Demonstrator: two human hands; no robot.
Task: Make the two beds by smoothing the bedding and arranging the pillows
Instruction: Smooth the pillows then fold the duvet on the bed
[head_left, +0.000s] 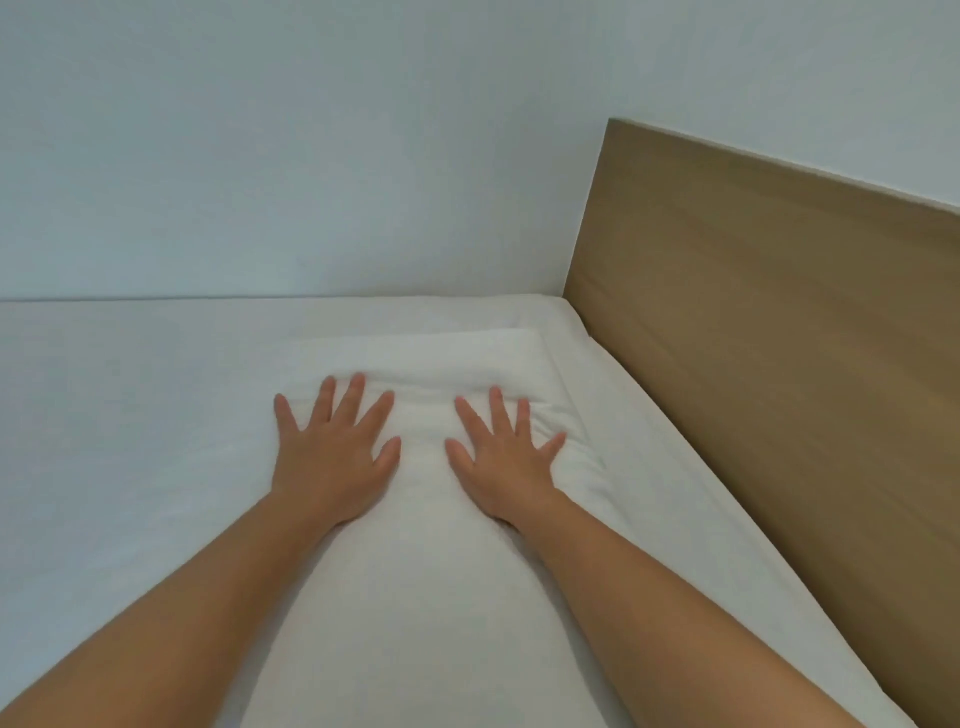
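Note:
A white pillow (423, 571) lies on the bed along the headboard side, running from the near edge toward the far corner. My left hand (335, 452) presses flat on the pillow's left part with fingers spread. Beside it, my right hand (506, 457) presses flat on the pillow's right part, fingers spread too, and the fabric creases around its fingertips. White bedding (130, 415) covers the mattress to the left and looks smooth. Only this one bed is in view.
A brown wooden headboard (753, 338) stands along the right side of the bed. A pale wall (260, 156) closes off the bed's far edge, meeting the headboard at the corner.

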